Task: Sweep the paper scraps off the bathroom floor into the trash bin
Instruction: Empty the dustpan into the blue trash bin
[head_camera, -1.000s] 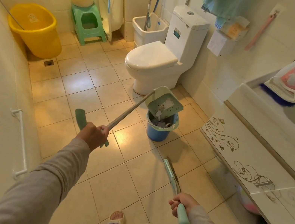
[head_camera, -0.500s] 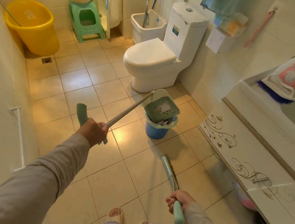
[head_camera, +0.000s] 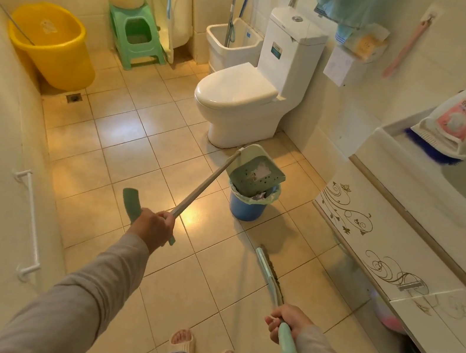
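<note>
My left hand (head_camera: 154, 226) grips the long grey handle of a green dustpan (head_camera: 254, 174), which is tilted over the blue trash bin (head_camera: 247, 205) beside the toilet. A white paper scrap (head_camera: 264, 171) still clings to the pan's inner face. More scraps lie inside the bin's light liner. My right hand (head_camera: 287, 322) holds the green handle of a broom (head_camera: 269, 273), whose head hangs just above the floor tiles, short of the bin.
A white toilet (head_camera: 239, 99) stands behind the bin. At the right runs a white vanity cabinet (head_camera: 383, 249). A yellow bucket (head_camera: 52, 45), a green stool (head_camera: 136, 35) with a basin and a mop sink (head_camera: 233, 42) line the far wall. My sandalled feet (head_camera: 182, 341) show at the bottom.
The dustpan has tipped further over the bin and most scraps have slid out of it into the bin. Both hands kept their grips.
</note>
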{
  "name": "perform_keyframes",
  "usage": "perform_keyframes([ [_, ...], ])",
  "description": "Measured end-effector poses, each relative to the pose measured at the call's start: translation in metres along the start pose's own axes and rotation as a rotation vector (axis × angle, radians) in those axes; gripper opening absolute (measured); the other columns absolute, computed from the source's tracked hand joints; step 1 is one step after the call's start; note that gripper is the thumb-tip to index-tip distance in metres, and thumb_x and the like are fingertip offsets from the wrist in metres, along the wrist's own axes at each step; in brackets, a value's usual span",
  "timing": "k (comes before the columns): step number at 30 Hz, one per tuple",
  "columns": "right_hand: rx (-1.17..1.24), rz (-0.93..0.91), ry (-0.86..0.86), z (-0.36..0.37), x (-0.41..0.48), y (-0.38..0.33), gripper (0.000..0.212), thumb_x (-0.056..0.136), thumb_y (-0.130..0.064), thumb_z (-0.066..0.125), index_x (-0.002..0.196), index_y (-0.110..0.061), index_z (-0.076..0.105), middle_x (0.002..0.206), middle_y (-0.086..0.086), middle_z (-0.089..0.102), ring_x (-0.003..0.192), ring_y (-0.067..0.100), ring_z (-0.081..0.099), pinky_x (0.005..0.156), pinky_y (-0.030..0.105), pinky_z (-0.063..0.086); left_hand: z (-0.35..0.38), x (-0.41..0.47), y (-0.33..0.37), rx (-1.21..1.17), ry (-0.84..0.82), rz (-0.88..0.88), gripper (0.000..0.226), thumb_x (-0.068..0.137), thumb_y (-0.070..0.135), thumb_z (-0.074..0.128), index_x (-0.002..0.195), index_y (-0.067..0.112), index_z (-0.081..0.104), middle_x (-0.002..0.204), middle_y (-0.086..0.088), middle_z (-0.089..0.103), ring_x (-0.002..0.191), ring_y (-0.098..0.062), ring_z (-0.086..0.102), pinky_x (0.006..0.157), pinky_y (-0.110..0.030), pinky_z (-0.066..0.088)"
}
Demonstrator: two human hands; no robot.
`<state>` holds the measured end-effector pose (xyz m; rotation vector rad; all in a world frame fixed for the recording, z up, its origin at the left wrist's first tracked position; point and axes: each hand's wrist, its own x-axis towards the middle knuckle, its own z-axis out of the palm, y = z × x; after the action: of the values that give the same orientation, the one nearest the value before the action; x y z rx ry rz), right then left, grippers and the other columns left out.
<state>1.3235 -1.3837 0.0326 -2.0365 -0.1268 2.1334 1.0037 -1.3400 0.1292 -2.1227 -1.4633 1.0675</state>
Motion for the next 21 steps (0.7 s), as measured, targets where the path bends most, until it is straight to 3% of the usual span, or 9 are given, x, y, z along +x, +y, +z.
perform_keyframes([
  [5,0.010,0.025,-0.018,-0.003,-0.005,0.006,0.030,0.095,-0.004,0.033,0.069,0.000,0.047,0.031,0.004,0.039,0.019,0.011,0.036,0.027,0.014,0.035,-0.008,-0.012,0.015,-0.524,-0.125,-0.268,0.029,0.091,0.015,0.057,0.118,0.010,0.047,0.091,-0.001,0.070,0.081,-0.019,0.070,0.070,-0.030,0.053],
  [9,0.100,0.012,-0.058,-0.007,-0.011,0.006,0.031,0.095,-0.005,0.036,0.065,-0.002,0.047,0.030,0.003,0.039,0.019,0.011,0.036,0.027,0.013,0.035,-0.007,-0.021,0.035,-1.032,-0.172,-0.561,0.020,0.091,0.017,0.051,0.111,0.017,0.054,0.078,0.000,0.056,0.069,-0.018,0.055,0.063,-0.029,0.043],
  [13,0.142,-0.006,-0.069,-0.004,-0.011,0.001,0.033,0.095,-0.005,0.038,0.063,-0.004,0.045,0.029,0.002,0.038,0.018,0.011,0.037,0.027,0.013,0.036,-0.003,-0.028,0.038,-1.472,-0.166,-0.820,0.022,0.088,0.011,0.054,0.107,0.010,0.064,0.085,-0.010,0.062,0.078,-0.027,0.060,0.069,-0.033,0.049],
  [16,0.103,-0.010,-0.055,0.001,-0.009,0.000,0.033,0.095,-0.003,0.037,0.063,-0.004,0.044,0.029,0.001,0.038,0.018,0.010,0.037,0.027,0.013,0.036,0.005,-0.036,0.034,-1.552,-0.197,-0.929,0.024,0.086,0.010,0.058,0.108,0.007,0.065,0.090,-0.015,0.065,0.081,-0.031,0.060,0.072,-0.034,0.048],
  [21,0.040,-0.077,-0.010,0.007,-0.009,-0.007,0.027,0.092,0.002,0.036,0.067,-0.002,0.045,0.033,0.003,0.042,0.018,0.007,0.037,0.027,0.013,0.036,0.027,-0.059,0.039,-1.566,-0.395,-1.021,0.026,0.083,0.011,0.066,0.108,0.004,0.064,0.086,-0.012,0.063,0.078,-0.028,0.059,0.068,-0.032,0.046],
])
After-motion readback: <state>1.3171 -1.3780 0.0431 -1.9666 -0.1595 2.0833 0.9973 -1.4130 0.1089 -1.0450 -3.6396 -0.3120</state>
